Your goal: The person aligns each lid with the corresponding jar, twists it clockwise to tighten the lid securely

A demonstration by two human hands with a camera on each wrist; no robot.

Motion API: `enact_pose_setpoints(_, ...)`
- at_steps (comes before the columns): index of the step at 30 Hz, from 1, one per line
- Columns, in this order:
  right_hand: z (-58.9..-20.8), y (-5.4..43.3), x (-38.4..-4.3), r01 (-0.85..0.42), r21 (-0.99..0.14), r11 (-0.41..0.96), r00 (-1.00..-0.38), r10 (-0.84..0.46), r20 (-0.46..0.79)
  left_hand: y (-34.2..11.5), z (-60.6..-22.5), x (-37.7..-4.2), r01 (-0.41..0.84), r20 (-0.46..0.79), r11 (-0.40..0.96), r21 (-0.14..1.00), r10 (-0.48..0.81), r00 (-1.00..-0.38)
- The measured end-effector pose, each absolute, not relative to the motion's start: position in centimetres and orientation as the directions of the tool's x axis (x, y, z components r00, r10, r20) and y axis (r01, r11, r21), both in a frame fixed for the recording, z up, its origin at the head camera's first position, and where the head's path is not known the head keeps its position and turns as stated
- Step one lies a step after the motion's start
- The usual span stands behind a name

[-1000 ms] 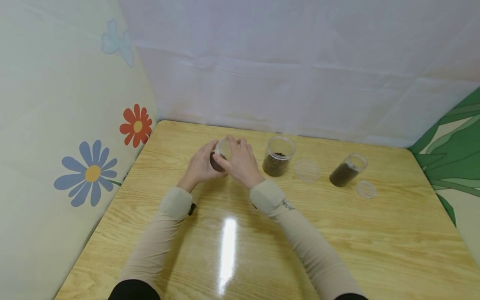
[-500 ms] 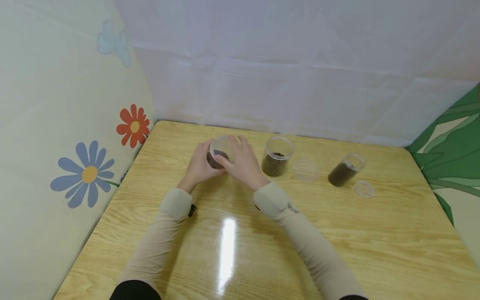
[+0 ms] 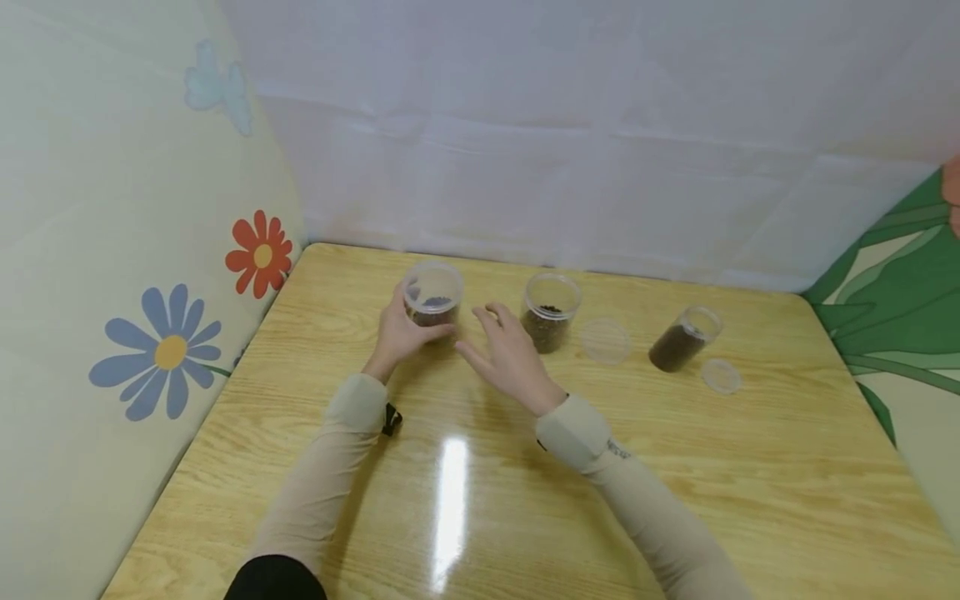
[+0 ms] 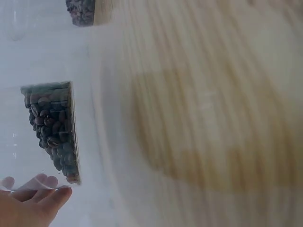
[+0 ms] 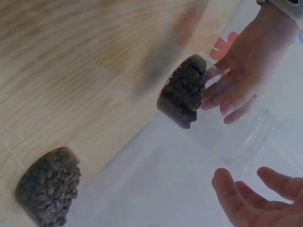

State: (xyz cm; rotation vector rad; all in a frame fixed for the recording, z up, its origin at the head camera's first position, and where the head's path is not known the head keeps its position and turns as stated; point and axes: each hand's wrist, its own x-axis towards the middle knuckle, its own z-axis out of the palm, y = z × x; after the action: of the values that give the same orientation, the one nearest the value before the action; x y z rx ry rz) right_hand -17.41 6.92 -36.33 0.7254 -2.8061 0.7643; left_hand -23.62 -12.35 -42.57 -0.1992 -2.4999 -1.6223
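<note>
A clear, lidless jar (image 3: 433, 314) partly filled with coffee beans stands nearly upright at the back left of the table. My left hand (image 3: 401, 338) grips its side, thumb in front and fingers behind; in the right wrist view those fingers (image 5: 215, 99) lie along the jar wall. Inside, the coffee beans (image 4: 53, 127) slope to one side. Whether the jar's base touches the table, I cannot tell. Just right of it, my right hand (image 3: 513, 360) is apart from the jar, fingers spread and holding nothing. Close beyond that hand is a second lidless jar (image 3: 547, 327) of beans.
A narrower open jar (image 3: 677, 347) with dark contents stands farther right on the wooden table (image 3: 645, 467). Two clear round lids lie flat: a larger lid (image 3: 606, 341) beside the second jar and a smaller lid (image 3: 722, 377) near the narrow one. A pale cloth (image 3: 480, 167) hangs behind.
The jar was tilted between both hands and has come nearly upright. My right hand has let go and drawn back to the right; my left hand still holds the jar.
</note>
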Motion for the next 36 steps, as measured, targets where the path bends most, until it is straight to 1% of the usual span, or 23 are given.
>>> enact_pose_setpoints(3, -36.6, 7.7, -16.8, -0.501, -0.438, 0.746, -0.865, -0.425, 0.267, -12.2, -42.6, -23.8, 0.163, 0.172, 0.365, 0.917, 0.009, -0.985)
enact_pose_setpoints(6, -36.9, 8.6, -16.2, -0.500, -0.446, 0.743, -0.866, -0.435, 0.245, -12.0, -42.8, -24.1, 0.130, 0.144, 0.335, 0.933, -0.018, -0.989)
enact_pose_setpoints(10, -37.5, 10.1, -15.3, -0.477, -0.448, 0.756, -0.877, -0.439, 0.193, -12.0, -43.2, -24.6, 0.108, 0.130, 0.325, 0.939, -0.045, -0.990)
enact_pose_setpoints(13, -38.1, 11.2, -14.7, -0.468, -0.445, 0.764, -0.882, -0.434, 0.183, -12.0, -43.6, -25.0, 0.105, 0.129, 0.332, 0.937, -0.051, -0.990)
enact_pose_setpoints(17, -39.0, 12.7, -14.0, -0.472, -0.432, 0.768, -0.881, -0.427, 0.205, -12.0, -44.0, -25.3, 0.094, 0.122, 0.346, 0.934, -0.060, -0.991)
enact_pose_setpoints(23, -39.8, 14.4, -13.5, -0.466, -0.429, 0.774, -0.885, -0.410, 0.223, -12.1, -44.2, -25.5, 0.081, 0.107, 0.327, 0.941, -0.062, -0.992)
enact_pose_setpoints(36, -39.8, 16.2, -13.2, -0.441, -0.448, 0.778, -0.897, -0.373, 0.236, -12.3, -44.3, -25.7, 0.048, 0.060, 0.299, 0.953, -0.030, -0.998)
